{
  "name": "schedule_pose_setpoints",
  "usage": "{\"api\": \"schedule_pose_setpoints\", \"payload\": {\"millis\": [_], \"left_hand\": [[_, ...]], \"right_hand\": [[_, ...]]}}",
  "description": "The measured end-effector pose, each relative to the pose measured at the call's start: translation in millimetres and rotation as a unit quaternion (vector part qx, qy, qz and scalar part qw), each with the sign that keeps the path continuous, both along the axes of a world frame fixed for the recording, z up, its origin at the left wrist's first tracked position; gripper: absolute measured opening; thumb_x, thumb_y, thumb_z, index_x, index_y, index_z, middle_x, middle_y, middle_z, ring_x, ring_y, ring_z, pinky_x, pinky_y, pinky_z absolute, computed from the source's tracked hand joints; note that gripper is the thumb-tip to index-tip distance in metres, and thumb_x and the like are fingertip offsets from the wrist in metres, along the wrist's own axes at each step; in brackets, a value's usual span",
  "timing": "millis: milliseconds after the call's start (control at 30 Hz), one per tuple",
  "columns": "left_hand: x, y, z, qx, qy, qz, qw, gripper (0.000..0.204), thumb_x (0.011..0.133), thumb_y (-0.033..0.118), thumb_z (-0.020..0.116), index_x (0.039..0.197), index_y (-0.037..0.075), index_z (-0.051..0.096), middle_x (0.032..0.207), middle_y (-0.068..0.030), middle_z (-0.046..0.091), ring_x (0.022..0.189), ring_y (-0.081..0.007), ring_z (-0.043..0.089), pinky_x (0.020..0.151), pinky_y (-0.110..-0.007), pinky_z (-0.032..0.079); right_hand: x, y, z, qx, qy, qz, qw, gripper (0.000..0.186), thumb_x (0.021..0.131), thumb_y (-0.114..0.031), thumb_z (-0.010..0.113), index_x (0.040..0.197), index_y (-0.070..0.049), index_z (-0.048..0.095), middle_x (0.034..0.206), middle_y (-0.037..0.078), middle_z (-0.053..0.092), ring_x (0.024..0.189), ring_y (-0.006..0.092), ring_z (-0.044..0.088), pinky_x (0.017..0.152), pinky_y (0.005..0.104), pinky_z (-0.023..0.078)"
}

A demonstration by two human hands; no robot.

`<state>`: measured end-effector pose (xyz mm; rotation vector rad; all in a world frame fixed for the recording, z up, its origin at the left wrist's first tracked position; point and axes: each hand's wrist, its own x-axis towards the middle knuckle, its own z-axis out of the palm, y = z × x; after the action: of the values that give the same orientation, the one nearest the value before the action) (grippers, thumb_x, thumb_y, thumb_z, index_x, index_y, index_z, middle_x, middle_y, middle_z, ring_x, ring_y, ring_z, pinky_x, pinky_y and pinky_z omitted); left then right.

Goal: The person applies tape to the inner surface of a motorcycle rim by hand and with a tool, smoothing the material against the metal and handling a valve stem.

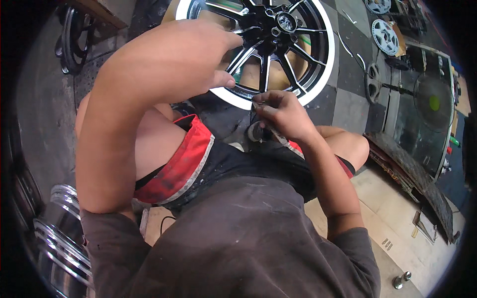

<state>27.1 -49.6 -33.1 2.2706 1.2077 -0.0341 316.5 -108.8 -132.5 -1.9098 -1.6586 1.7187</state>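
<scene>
A black alloy wheel (266, 59) with bright spoke faces and a white outer lip lies flat at the top middle. Above its left part is my left hand (208, 57), with thumb and forefinger apart near the spokes; its other fingers are mostly hidden. My right hand (285, 116) is closed in a pinch at the wheel's near edge. A small thin piece shows at its fingertips, too small to name. Below that hand a pale rounded thing (255, 131) is partly covered, and I cannot tell what it is.
A fan (432, 102) stands at the right by a glass-topped frame (415, 144). Silver wheels (386, 37) lie at the far right, shiny rims (57, 238) at the lower left. A dark wheel (72, 42) leans at the upper left. Curved pale strips (343, 44) lie on the tiles.
</scene>
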Motion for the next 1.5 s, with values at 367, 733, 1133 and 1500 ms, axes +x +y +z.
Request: {"api": "schedule_pose_setpoints", "payload": {"millis": [367,733,1133,1500], "left_hand": [[0.0,6.1,-3.2,-0.016,0.018,0.002,1.0,0.064,0.087,0.021,0.075,0.147,0.003,0.06,0.139,-0.0233,0.067,0.13,-0.04,0.063,0.113,-0.047,0.049],[6.9,23.2,-26.7,-0.03,0.028,0.0,0.999,0.062,0.09,0.026,0.077,0.145,0.002,0.062,0.14,-0.0232,0.067,0.131,-0.0411,0.062,0.113,-0.047,0.048],[94.9,0.2,-112.7,-0.051,-0.056,0.017,0.997,0.069,0.094,0.038,0.077,0.143,-0.005,0.058,0.142,-0.0289,0.058,0.132,-0.0436,0.058,0.111,-0.05,0.048],[146.2,-10.3,-107.8,-0.093,0.052,0.086,0.991,0.09,0.094,0.061,0.071,0.139,-0.014,0.053,0.136,-0.035,0.061,0.13,-0.0484,0.061,0.11,-0.05,0.05]], "right_hand": [[-50.6,1.4,-26.5,-0.035,0.149,-0.103,0.983,0.025,0.098,-0.008,0.072,0.119,0.007,0.07,0.096,0.008,0.073,0.074,0.0123,0.068,0.07,0.0267,0.055],[-28.9,7.8,-8.0,0.033,0.178,-0.168,0.969,0.038,0.095,-0.013,0.071,0.127,0.008,0.069,0.1,0.01,0.073,0.076,0.014,0.068,0.071,0.0276,0.055],[81.9,34.4,8.4,0.202,0.318,-0.388,0.841,0.03,0.101,-0.007,0.068,0.128,0.005,0.07,0.093,0.005,0.071,0.071,0.0079,0.063,0.059,0.0215,0.049],[73.1,21.6,14.2,0.216,0.319,-0.369,0.846,0.027,0.102,-0.01,0.069,0.125,0.003,0.072,0.093,0.004,0.073,0.067,0.0071,0.06,0.058,0.0212,0.047]]}}
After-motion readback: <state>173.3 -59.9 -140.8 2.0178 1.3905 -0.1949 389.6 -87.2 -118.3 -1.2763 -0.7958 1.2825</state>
